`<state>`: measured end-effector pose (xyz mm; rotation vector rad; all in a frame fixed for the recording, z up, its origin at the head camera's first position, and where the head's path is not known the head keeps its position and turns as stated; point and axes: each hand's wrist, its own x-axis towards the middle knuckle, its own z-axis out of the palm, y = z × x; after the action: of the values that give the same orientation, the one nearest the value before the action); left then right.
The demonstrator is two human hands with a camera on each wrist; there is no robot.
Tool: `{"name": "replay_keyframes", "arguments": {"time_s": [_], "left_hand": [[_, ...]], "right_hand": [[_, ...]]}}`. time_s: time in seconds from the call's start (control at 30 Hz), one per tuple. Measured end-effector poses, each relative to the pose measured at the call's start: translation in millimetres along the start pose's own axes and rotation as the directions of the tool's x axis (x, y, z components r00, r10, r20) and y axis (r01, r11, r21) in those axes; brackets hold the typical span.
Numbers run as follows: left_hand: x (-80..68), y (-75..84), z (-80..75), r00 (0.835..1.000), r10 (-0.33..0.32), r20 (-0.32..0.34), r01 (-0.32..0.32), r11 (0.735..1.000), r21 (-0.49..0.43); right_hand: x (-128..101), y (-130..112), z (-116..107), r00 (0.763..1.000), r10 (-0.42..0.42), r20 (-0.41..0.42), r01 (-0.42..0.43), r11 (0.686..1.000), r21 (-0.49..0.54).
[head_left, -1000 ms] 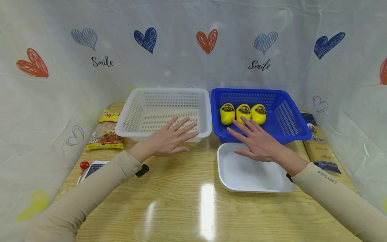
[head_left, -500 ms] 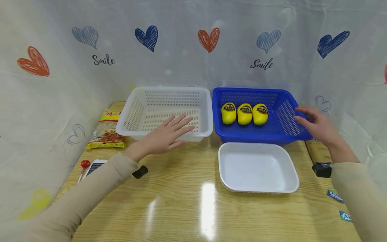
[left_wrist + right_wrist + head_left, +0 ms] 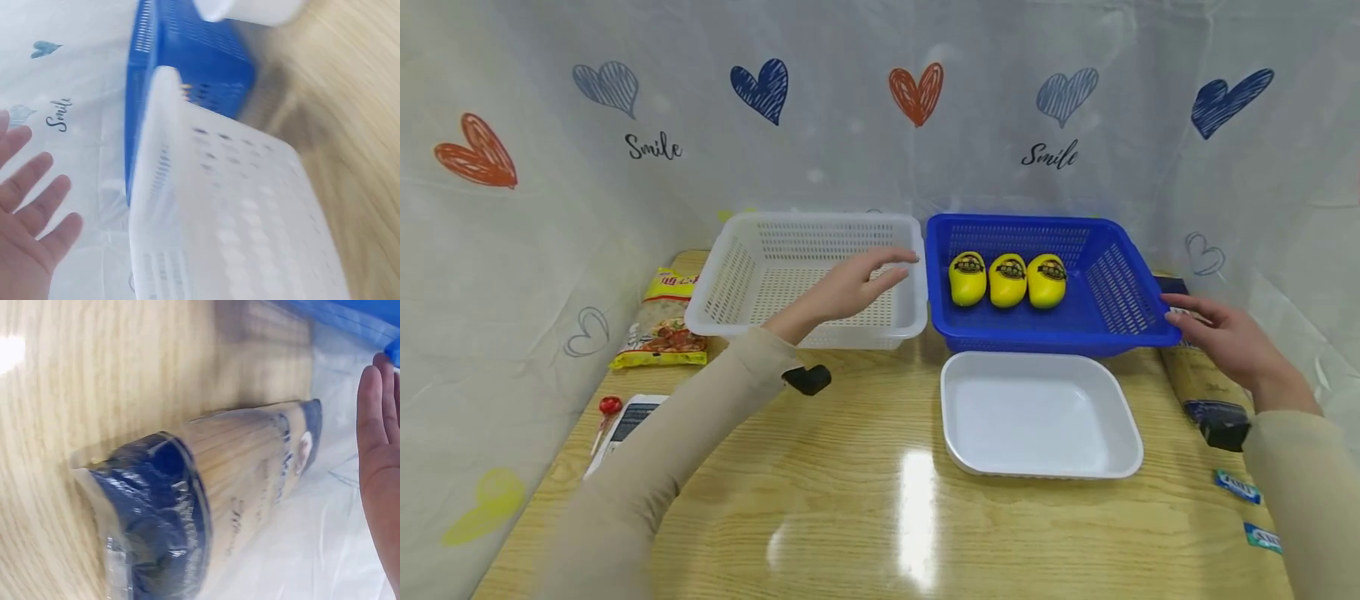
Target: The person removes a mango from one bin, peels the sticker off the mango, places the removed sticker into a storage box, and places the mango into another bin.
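The blue basket [image 3: 1120,287] holds three yellow lemon-shaped bottles [image 3: 1007,281] with dark labels too small to read; the white basket [image 3: 737,275] beside it and the white tray [image 3: 1037,412] in front hold nothing. The left hand [image 3: 850,287] hovers open over the white basket, and the right hand [image 3: 1228,342], fingers straight, hangs above the noodle packet [image 3: 250,475] on the counter [image 3: 850,500], near the blue basket's right rim. The curtain behind reads "Smile"

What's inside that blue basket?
The blue basket holds three yellow packs side by side near its back wall. Its front wall hides a strip of the floor just behind it.
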<state>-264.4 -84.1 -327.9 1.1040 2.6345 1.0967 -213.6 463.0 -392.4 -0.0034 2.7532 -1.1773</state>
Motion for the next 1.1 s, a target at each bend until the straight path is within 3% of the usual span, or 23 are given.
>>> {"name": "replay_keyframes", "arguments": {"time_s": [0.23, 0.33, 0.4, 0.5, 0.57, 0.7, 0.77, 0.87, 0.93, 1.1], "left_hand": [[70.2, 12.0, 16.9, 0.985, -0.173, 0.017, 0.173, 0.968, -0.182], [99.8, 16.0, 31.2, 0.969, -0.248, 0.018, 0.244, 0.934, -0.262], [115.9, 16.4, 42.5, 0.953, -0.303, 0.015, 0.291, 0.901, -0.322], [132.5, 16.1, 59.6, 0.918, -0.397, 0.003, 0.367, 0.844, -0.391], [139.2, 14.9, 70.2, 0.886, -0.463, -0.02, 0.412, 0.806, -0.425], [148.0, 12.2, 89.7, 0.813, -0.579, -0.059, 0.49, 0.735, -0.469], [151.1, 11.0, 97.9, 0.791, -0.609, -0.05, 0.519, 0.713, -0.471], [154.1, 10.2, 107.7, 0.775, -0.631, -0.027, 0.565, 0.712, -0.418], [155.2, 10.0, 112.1, 0.774, -0.633, -0.014, 0.588, 0.726, -0.358], [157.4, 8.1, 117.1, 0.772, -0.635, -0.029, 0.615, 0.758, -0.217]], "right_hand": [[3.2, 9.2, 4.6, 1.0, -0.024, 0.012, 0.02, 0.963, 0.267], [2.9, 13.2, 4.9, 0.999, -0.036, 0.016, 0.028, 0.932, 0.361], [2.5, 15.9, 5.9, 0.998, -0.059, 0.021, 0.043, 0.891, 0.451], [2.3, 19.0, 7.7, 0.996, -0.085, 0.029, 0.056, 0.838, 0.543], [2.7, 20.3, 8.5, 0.995, -0.094, 0.04, 0.055, 0.823, 0.565], [2.4, 22.2, 8.7, 0.995, -0.079, 0.053, 0.037, 0.831, 0.555], [2.4, 23.3, 9.3, 0.995, -0.085, 0.056, 0.036, 0.807, 0.59], [2.6, 24.3, 11.0, 0.993, -0.104, 0.049, 0.05, 0.775, 0.63], [3.0, 24.1, 11.8, 0.992, -0.115, 0.044, 0.061, 0.77, 0.635], [4.2, 22.6, 11.5, 0.992, -0.119, 0.047, 0.065, 0.783, 0.618]]}}
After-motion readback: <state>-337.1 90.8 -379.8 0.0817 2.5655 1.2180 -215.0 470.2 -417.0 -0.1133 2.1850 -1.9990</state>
